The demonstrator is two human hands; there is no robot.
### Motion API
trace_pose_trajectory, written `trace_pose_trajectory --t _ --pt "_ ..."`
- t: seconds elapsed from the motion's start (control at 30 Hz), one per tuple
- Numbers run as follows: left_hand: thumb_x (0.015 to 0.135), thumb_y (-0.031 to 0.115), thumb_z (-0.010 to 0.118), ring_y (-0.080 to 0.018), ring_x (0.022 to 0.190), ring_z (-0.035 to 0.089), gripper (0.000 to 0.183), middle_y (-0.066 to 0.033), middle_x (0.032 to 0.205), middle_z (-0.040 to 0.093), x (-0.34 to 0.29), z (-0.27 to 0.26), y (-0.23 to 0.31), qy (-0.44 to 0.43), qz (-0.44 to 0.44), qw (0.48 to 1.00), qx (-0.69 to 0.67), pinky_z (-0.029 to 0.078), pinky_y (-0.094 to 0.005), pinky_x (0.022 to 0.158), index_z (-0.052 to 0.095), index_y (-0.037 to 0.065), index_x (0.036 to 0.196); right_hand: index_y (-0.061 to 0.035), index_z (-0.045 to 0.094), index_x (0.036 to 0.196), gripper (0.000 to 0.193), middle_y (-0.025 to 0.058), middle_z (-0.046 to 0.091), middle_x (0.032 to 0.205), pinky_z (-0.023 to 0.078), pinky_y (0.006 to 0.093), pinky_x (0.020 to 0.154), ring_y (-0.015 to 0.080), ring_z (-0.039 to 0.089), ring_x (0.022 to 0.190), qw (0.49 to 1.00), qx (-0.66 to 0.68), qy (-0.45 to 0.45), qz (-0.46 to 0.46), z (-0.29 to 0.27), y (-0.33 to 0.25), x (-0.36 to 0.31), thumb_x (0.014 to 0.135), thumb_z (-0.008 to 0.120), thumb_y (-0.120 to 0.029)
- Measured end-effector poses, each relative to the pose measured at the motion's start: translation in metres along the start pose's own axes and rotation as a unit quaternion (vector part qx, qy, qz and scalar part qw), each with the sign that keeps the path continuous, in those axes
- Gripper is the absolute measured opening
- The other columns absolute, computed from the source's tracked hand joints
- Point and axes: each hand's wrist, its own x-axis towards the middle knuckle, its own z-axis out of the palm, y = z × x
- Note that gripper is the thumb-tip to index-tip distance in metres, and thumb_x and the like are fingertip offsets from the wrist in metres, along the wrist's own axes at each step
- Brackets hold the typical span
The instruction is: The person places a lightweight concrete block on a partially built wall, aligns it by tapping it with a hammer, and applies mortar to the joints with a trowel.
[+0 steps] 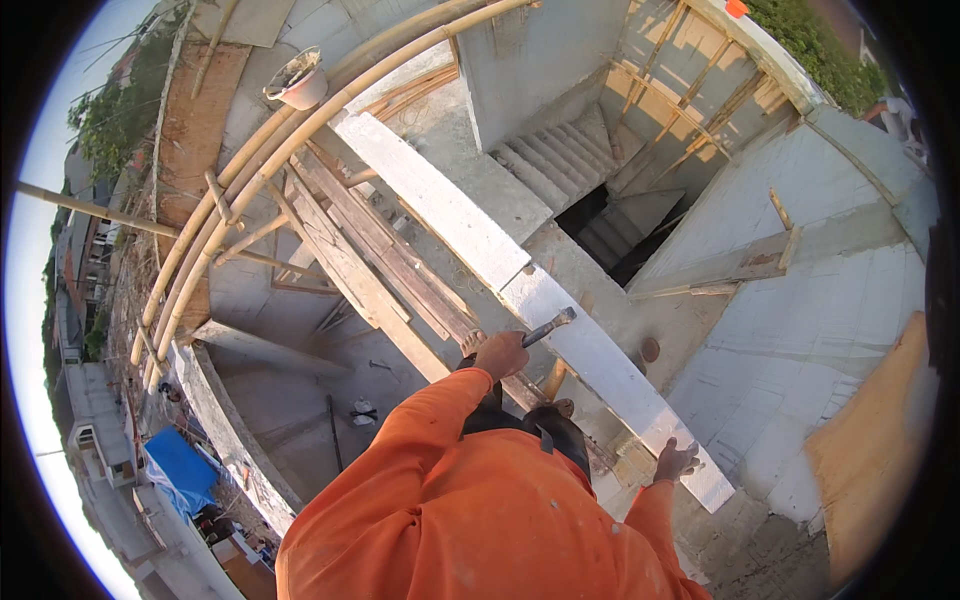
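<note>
Since the hammer is likely stiff, head-heavy, grip low, as your left hand does, wrapped round; right hand spread by the beam, four o'clock.

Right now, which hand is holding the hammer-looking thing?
The left hand: it grips the hammer-like tool, whose head shows against the long white ledge. The right hand, by the ledge's lower end, shows no tool.

hammer | dark | in left hand | over white blocks | laid end to end
</note>
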Motion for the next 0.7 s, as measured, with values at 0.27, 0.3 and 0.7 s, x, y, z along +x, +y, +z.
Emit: trace_pose_trajectory --t 0.27,0.3,0.7 --pt "0.081 0.021 0.055 -0.0406 0.098 0.066 0.025 -0.0225 0.1 0.069 -0.047 -0.072 -0.144 -0.018 -0.041 0.998 -0.031 0.049 -0.0524 0.086 0.068 0.009 0.1 -0.0142 0.039 0.147 0.078 0.0203 0.046 0.128 0.034 0.0564 0.102 0.0405 0.043 0.123 0.898 0.041 -0.048 -0.436 0.043 -0.329 -0.163 0.079 0.075 -0.029" --pt "0.081 0.022 0.056 -0.0401 0.098 0.066 0.026 -0.0223 0.099 0.069 -0.056 -0.077 -0.175 -0.002 -0.093 0.995 -0.029 0.05 -0.051 0.086 0.068 0.01 0.101 -0.015 0.039 0.147 0.079 0.0193 0.046 0.126 0.034 0.0558 0.103 0.0397 0.044 0.123 0.862 0.058 -0.087 -0.496 0.047 -0.373 -0.189 0.078 0.076 -0.03" --pt "0.084 0.031 0.061 -0.0369 0.107 0.066 0.032 -0.0208 0.108 0.07 -0.203 -0.074 -0.419 -0.107 -0.502 0.831 -0.213 0.053 -0.0463 0.09 0.071 0.008 0.105 -0.0259 0.033 0.15 0.087 0.015 0.04 0.13 0.029 0.0667 0.104 0.0367 0.04 0.131 0.805 -0.03 -0.17 -0.568 0.117 -0.569 -0.341 0.076 0.078 -0.032"
